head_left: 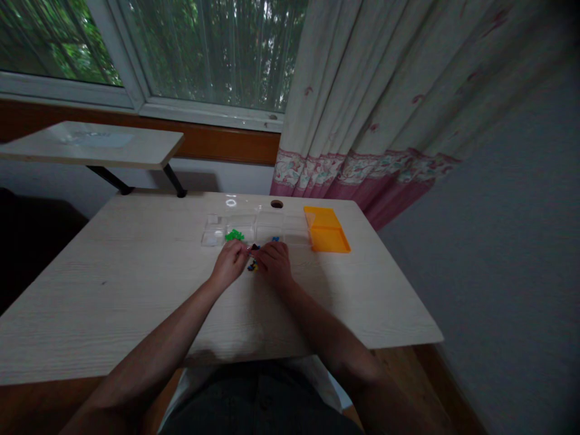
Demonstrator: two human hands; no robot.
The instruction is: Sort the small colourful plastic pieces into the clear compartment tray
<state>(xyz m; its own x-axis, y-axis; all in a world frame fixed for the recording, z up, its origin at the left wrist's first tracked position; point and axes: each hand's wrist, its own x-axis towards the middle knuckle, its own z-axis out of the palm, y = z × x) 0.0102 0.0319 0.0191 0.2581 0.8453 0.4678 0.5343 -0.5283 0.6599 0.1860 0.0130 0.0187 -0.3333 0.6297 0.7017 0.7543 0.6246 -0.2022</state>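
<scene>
My left hand (231,261) is closed, thumb and fingertips pinched together towards the middle of the table. What it grips is too small to make out. My right hand (275,263) faces it from the right, fingers bent together with their tips nearly meeting the left ones. Between the fingertips shows a small dark piece (255,247); which hand has it is unclear. Just below lies a little pile of black, yellow and blue pieces (252,265). Beyond the left hand is a heap of green pieces (234,235). Some blue pieces (275,239) show behind the right fingers.
Clear plastic trays (269,221) stand in a row behind my hands. An orange tray (327,229) lies at their right end. A cable hole (277,204) is at the table's (149,272) back edge. A raised shelf (149,148) stands at the back left.
</scene>
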